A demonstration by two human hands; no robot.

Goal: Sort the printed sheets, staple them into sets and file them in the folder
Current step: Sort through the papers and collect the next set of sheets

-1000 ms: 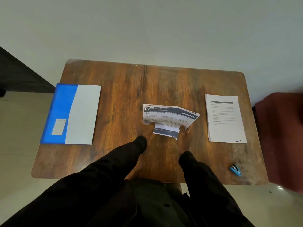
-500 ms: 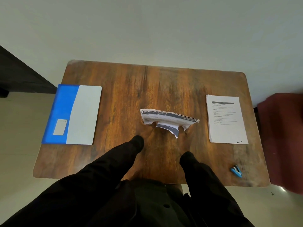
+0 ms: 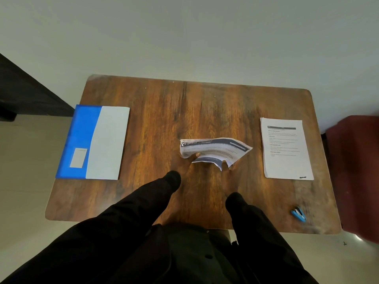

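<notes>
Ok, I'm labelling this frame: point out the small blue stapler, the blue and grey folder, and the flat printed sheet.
small blue stapler (image 3: pixel 298 216), head view, body.
blue and grey folder (image 3: pixel 108 142), head view, grey flap.
flat printed sheet (image 3: pixel 287 162), head view, lower blank area.

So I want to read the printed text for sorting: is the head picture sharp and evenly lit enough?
Head view: only headings on the flat white sheet are faintly legible; the bent bundle of printed sheets is too curled and soft; the small blue stapler is smeared; wide-angle bending bows the brown wooden table edges; dim light, no glare.

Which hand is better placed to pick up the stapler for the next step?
Probably the right hand. The blue stapler lies at the table's near right corner, on that hand's side. The left hand could keep holding the bent sheets.
</notes>
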